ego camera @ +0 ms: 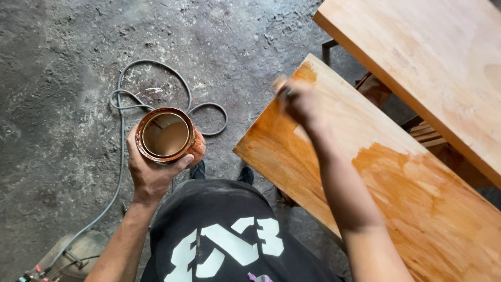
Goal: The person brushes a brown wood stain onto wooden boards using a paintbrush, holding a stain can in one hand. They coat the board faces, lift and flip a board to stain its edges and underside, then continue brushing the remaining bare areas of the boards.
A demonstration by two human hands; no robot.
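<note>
My left hand [150,175] grips an open round tin [168,136] smeared with orange-brown varnish, with brownish liquid inside, held over the floor. My right hand [301,104] is blurred and closed around what looks like a brush or rag, hidden by motion blur, resting on a long wooden board [396,177]. The board's near end and right part are wet and darker amber; a pale bare patch lies around my forearm.
A second pale wooden board [433,57] lies parallel beyond the first, on a frame. A grey hose [151,86] loops across the rough concrete floor [62,62]. A machine part [68,256] sits at lower left. My shoes [222,172] stand below.
</note>
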